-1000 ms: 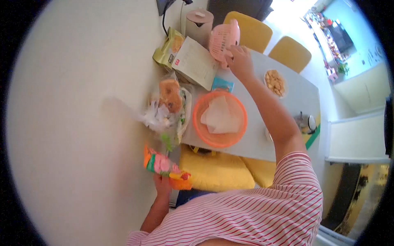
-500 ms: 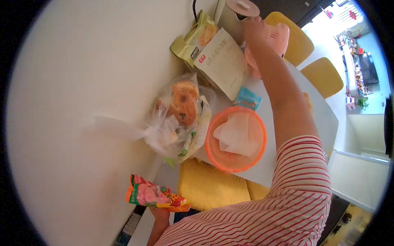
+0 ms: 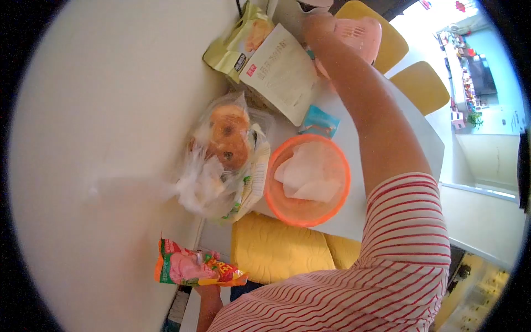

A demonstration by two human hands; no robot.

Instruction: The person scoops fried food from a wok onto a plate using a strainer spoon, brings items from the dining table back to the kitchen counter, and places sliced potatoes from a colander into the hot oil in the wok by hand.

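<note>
The left hand (image 3: 208, 292) grips a snack packet (image 3: 191, 268) from beneath, fingers mostly hidden behind it. The packet is at the near left, close to the wall (image 3: 105, 110) and left of the yellow seat (image 3: 282, 252). It looks glossy and crinkled, with a pink picture at its middle, green lettered printing on the left, red and yellow on the right, and orange along its edges.

The right hand (image 3: 319, 25) reaches to the far side, against a pink-lidded container (image 3: 316, 4) beside the pink basket (image 3: 365, 37); whether its fingers close on it, I cannot tell.
</note>
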